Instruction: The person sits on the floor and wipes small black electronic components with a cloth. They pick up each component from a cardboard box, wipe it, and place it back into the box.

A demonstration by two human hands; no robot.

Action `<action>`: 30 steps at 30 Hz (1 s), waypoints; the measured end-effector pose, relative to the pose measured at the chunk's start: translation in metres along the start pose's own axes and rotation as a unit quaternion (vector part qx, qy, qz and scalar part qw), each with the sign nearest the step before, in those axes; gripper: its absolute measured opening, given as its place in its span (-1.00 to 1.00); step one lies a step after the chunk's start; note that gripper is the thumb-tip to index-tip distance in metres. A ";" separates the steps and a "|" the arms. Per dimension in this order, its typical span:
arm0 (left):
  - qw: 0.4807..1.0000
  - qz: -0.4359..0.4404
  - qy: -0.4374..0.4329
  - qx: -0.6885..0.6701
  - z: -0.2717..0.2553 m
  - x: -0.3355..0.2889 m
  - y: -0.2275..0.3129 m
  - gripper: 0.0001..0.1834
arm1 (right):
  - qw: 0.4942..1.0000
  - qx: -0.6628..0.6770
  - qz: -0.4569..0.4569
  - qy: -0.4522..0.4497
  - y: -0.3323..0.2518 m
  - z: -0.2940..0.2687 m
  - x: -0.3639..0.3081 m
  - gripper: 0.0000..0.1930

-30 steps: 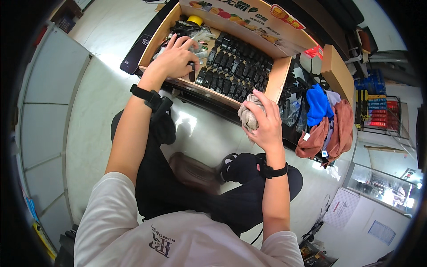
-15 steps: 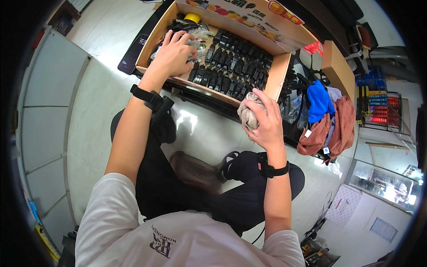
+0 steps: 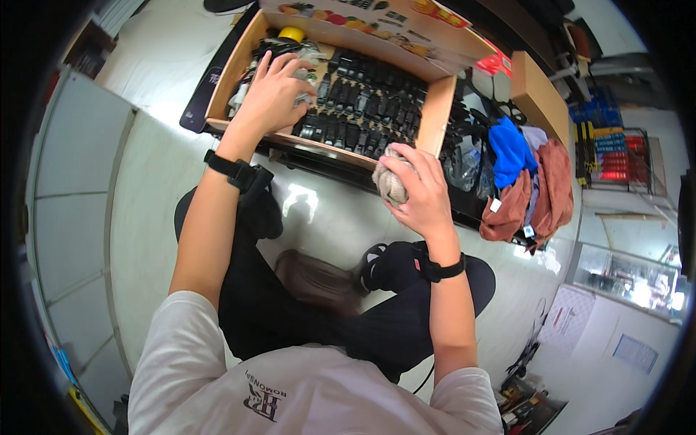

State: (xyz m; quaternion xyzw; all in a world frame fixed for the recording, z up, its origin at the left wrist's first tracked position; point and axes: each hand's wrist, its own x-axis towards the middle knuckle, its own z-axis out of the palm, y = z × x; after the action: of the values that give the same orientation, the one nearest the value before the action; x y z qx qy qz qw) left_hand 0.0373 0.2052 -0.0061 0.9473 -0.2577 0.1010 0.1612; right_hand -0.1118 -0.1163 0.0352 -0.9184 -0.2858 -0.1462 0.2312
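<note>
A shallow cardboard box (image 3: 217, 109) holds rows of small black devices (image 3: 366, 101), whose exact kind I cannot make out. In its left part lie clear plastic wrapping (image 3: 310, 55), dark cables and a round yellow item (image 3: 291, 34). My left hand (image 3: 274, 96) is over that left part, fingers spread and slightly curled, close to the wrapping; what lies under the palm is hidden. Just off the box's near right corner, my right hand (image 3: 419, 190) grips a balled-up beige cloth (image 3: 390, 179), thumb and fingers wrapped round it.
Right of the box, a blue cloth (image 3: 510, 154) and a reddish-brown cloth (image 3: 552, 188) lie heaped near clear plastic bags (image 3: 464, 167). A smaller cardboard box (image 3: 540, 94) stands behind them. A dark phone-like slab (image 3: 197, 109) sits at the left. Below is a brown stool (image 3: 315, 283).
The whole view has shifted a little, so the box and cloths appear farther left. My left hand remains over the box's left part, and my right hand keeps its hold on the beige cloth.
</note>
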 end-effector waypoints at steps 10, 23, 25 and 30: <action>0.943 0.245 0.032 -0.222 0.002 0.004 0.131 -0.16 | 0.996 0.023 -0.009 0.081 0.005 -0.008 -0.015 -0.06; 0.950 0.227 0.089 -0.193 0.040 0.024 0.177 -0.36 | 0.962 -0.007 0.273 0.017 0.070 -0.053 -0.075 -0.02; 0.954 0.216 0.101 -0.184 0.042 0.028 0.176 -0.39 | 0.939 -0.050 0.333 -0.062 0.090 -0.056 -0.086 -0.01; 0.957 0.205 0.099 -0.180 0.049 0.033 0.177 -0.43 | 0.907 -0.087 0.366 -0.189 0.108 -0.037 -0.086 0.04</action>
State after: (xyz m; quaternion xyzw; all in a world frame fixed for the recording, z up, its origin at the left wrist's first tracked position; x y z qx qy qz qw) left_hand -0.0210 0.0284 0.0023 0.8147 -0.4432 0.1771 0.3295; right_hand -0.1211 -0.2530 -0.0051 -0.9853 0.0464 0.1008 0.1297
